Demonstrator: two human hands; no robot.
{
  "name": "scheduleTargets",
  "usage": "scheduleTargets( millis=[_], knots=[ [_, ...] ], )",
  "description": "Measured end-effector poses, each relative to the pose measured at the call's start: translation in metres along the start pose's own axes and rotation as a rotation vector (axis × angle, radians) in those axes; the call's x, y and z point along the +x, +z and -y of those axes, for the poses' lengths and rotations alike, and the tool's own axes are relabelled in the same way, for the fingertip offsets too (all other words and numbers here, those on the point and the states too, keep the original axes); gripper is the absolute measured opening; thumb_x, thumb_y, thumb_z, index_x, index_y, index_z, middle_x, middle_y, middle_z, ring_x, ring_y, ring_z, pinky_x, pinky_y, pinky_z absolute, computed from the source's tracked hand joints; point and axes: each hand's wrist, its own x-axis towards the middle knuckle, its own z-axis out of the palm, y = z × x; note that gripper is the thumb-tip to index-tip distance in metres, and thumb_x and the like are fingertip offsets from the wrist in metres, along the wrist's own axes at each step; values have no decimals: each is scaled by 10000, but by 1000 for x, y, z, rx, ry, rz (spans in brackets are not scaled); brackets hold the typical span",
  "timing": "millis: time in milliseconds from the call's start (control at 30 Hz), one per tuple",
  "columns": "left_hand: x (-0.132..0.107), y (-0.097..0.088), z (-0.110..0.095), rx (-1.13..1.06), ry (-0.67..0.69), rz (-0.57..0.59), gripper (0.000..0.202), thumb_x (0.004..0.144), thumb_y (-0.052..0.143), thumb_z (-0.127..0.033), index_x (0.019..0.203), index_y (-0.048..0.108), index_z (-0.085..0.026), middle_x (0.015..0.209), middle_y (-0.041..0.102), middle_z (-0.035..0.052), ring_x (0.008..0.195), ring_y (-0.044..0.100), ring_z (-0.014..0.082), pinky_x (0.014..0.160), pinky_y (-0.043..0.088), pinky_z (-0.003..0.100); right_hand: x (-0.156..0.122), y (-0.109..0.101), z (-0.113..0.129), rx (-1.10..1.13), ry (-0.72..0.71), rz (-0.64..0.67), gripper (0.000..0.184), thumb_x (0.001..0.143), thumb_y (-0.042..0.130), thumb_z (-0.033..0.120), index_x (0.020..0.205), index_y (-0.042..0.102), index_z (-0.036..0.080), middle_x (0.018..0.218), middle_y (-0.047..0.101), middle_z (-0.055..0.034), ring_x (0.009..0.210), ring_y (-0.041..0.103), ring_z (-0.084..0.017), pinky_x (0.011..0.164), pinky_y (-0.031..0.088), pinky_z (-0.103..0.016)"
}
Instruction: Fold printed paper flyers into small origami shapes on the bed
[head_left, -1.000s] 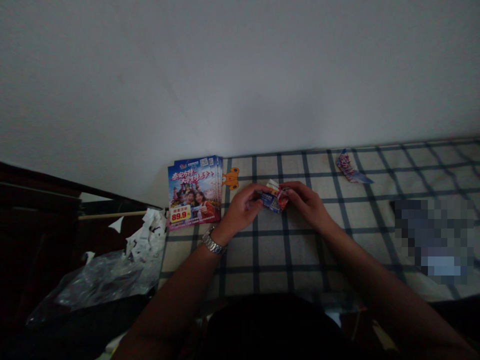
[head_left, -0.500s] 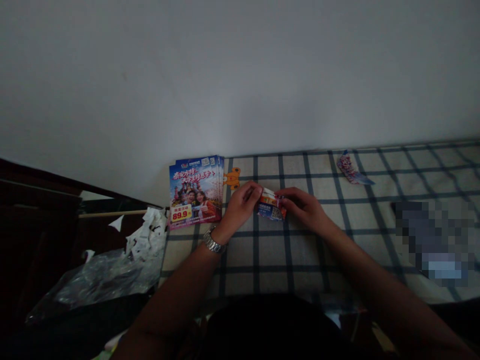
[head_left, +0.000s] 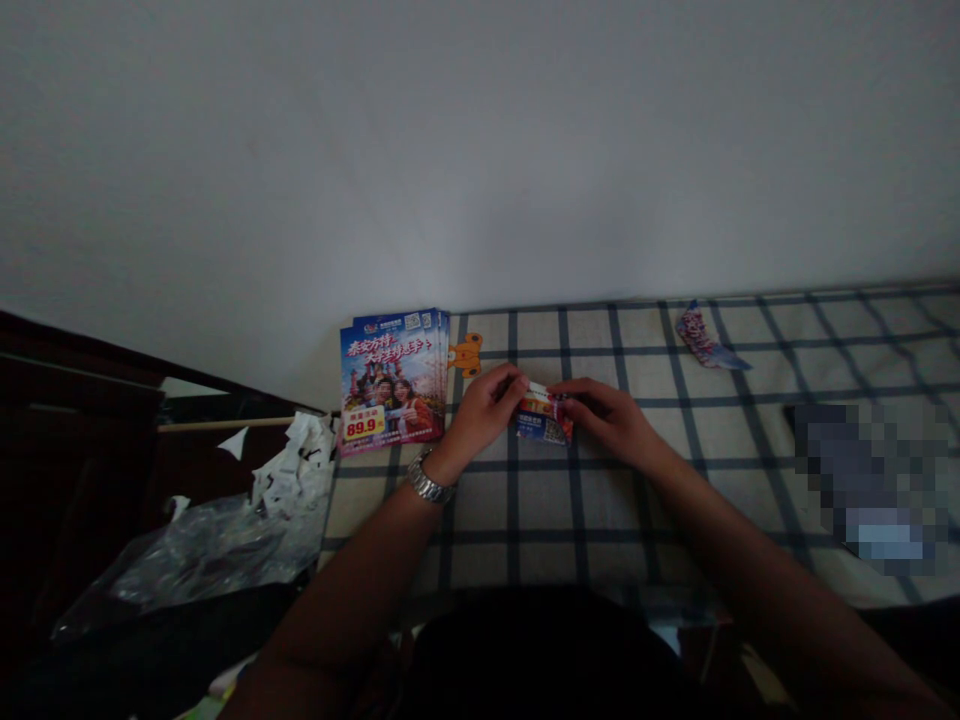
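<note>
Between my hands is a folded printed flyer, with a white strip along its top and a QR code on its lower right. My left hand, with a metal watch at the wrist, is closed on its left side. My right hand pinches its right side. A stack of blue and pink flyers lies to the left of my left hand; the top one reads 89.9. How the folds run under my fingers is hidden.
A checked cloth covers the table, which meets a pale wall. A creased piece of flyer lies at the back right, and a blurred dark object at the right. Clear plastic and paper scraps sit beyond the left edge.
The folded flyer has tilted slightly between my fingers and looks a little flatter. Both hands keep their hold in nearly the same place.
</note>
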Motion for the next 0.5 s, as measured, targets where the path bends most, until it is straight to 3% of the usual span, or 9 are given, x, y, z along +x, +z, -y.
scheduleTargets(
  millis=[300,500],
  knots=[
    [0,0,-6,-179,-79,33,319,985,623,-466,830,596,-189,653,522,-38,543,515,115,495,392,227,0,-1,2,-4,13,-5,298,1004,629,455,1225,739,287,1200,771,-56,1094,729,-247,962,609,-413],
    [-1,0,-5,-188,-103,35,337,977,635,-486,821,586,-191,622,526,-44,513,510,105,472,393,216,1,-2,4,-1,54,-17,325,991,639,475,1232,723,275,1160,772,-67,1023,738,-253,881,630,-402]
  ],
)
